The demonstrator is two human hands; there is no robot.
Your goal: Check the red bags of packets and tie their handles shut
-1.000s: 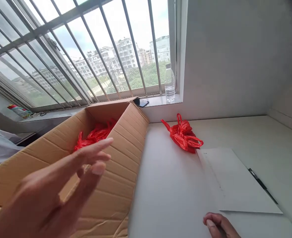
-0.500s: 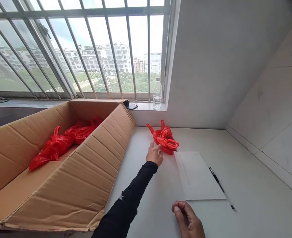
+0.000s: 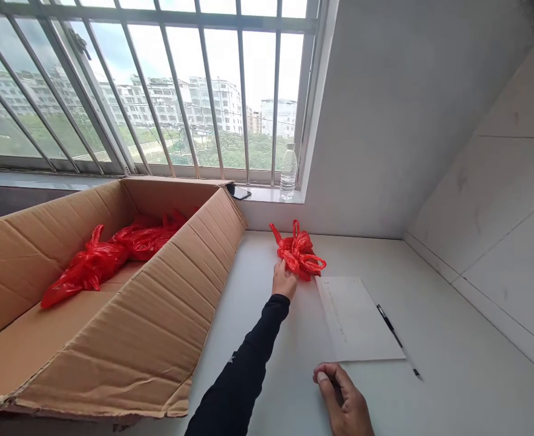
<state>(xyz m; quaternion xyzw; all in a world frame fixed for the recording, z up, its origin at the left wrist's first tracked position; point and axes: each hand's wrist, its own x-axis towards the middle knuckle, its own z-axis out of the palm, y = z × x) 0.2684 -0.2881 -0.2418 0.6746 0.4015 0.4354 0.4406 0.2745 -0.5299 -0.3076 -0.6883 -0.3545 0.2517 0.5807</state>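
On the white table, a tied red plastic bag with looped handles sits near the wall. My left hand, in a black sleeve, reaches to its near left side with the fingers closed at the knot; the fingertips are partly hidden by the plastic. My right hand rests low in the view with its fingers curled and the thumb against them, and nothing shows in it. Just beyond it lies a white sheet of paper with faint writing, and a black pen lies along the paper's right side.
A large open cardboard box stands on the left with several red plastic bags inside. A clear water bottle and a dark phone are on the windowsill. Walls bound the table behind and to the right.
My left hand's fingers have closed in on the red bag's knot; before, they were spread at its edge. My right hand keeps its curled pose. The view has shifted slightly.
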